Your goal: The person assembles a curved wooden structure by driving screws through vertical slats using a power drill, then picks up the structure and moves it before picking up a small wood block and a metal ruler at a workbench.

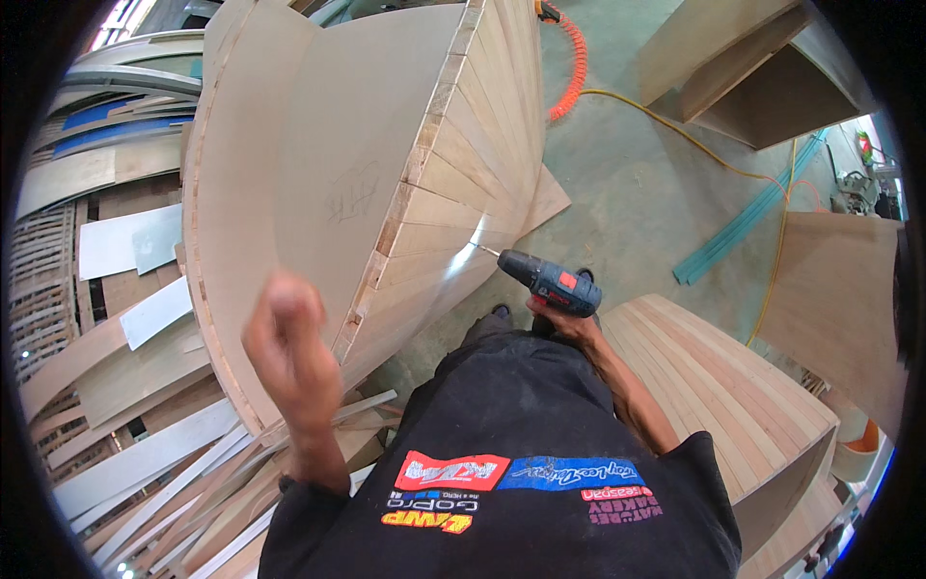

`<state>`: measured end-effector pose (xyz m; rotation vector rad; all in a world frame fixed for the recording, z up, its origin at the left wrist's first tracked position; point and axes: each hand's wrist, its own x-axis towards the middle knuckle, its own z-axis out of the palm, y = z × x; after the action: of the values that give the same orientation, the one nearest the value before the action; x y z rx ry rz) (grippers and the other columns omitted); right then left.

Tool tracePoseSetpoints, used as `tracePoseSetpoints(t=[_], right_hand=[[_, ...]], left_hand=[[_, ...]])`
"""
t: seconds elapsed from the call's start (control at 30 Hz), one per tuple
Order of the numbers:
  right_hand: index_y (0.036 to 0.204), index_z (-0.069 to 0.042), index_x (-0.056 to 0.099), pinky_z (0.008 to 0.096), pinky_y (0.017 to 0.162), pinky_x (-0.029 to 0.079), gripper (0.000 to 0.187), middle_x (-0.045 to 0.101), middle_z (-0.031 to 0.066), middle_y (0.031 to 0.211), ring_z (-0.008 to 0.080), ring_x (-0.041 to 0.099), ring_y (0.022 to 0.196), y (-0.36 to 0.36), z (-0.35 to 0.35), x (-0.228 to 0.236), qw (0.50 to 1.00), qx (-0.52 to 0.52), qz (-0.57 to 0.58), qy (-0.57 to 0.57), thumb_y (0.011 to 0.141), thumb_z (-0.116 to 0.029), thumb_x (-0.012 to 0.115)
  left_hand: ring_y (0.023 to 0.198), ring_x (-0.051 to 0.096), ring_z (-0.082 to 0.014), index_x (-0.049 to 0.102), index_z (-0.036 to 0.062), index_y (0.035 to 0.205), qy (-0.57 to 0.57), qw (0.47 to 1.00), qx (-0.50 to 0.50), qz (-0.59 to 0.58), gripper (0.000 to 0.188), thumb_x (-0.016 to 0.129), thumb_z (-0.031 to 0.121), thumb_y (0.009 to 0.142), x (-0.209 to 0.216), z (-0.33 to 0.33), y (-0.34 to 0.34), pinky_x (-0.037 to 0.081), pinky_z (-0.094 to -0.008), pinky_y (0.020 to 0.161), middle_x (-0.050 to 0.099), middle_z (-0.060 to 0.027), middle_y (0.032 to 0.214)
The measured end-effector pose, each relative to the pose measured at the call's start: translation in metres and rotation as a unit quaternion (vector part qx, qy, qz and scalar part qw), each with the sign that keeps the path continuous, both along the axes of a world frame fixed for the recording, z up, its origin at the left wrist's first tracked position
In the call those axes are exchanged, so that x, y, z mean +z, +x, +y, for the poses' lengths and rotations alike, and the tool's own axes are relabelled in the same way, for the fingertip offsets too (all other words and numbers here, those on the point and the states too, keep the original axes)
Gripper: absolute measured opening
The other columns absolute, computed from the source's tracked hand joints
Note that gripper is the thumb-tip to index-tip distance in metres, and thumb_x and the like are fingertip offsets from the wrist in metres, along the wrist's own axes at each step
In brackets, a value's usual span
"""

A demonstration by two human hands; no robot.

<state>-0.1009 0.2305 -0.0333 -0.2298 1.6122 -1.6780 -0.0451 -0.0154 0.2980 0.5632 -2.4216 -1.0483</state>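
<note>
My right hand is wrapped round the grip of a dark blue and black cordless drill with red marks. Its thin bit points left at the slatted outer face of a large curved wooden piece, where the drill's lamp throws a bright streak. I cannot tell whether the tip touches the wood. My left hand is raised in front of the piece's smooth inner panel. Its fingers are curled in and slightly blurred, and whatever they may hold is hidden.
Wood strips and offcuts are heaped along the left. An orange coiled hose joins a yellow hose across the floor. Teal strips lie at right. Slatted wooden piece stands beside my right arm; an open wooden box is behind.
</note>
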Motion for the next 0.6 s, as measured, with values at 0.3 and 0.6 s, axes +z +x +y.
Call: tracePoseSetpoints(t=[0.3,0.6], right_hand=[[0.093,-0.007,0.062,0.0281,0.072,0.049,0.019,0.058,0.0003,0.081,0.0132,0.054,0.075,-0.007,0.003,-0.003,0.997,0.048,0.047,0.026,0.088,-0.023,0.071],[0.084,-0.005,0.062,0.0291,0.062,0.049,0.016,0.059,0.0029,0.068,0.0135,0.054,0.062,-0.011,-0.001,-0.012,0.993,0.038,0.113,0.0,0.085,-0.017,0.071]], left_hand=[[0.061,0.03,-0.0105,0.036,0.0009,0.065,-0.009,0.961,0.016,-0.277,0.071,0.05,0.066,0.089,-0.04,0.005,-0.056,0.029,-0.0321,0.049,0.027,-0.0031,0.058],[0.06,0.029,-0.0091,0.035,0.0015,0.065,-0.017,0.966,0.039,-0.254,0.069,0.051,0.064,0.09,-0.044,0.013,-0.055,0.026,-0.0313,0.048,0.027,-0.0019,0.057]])
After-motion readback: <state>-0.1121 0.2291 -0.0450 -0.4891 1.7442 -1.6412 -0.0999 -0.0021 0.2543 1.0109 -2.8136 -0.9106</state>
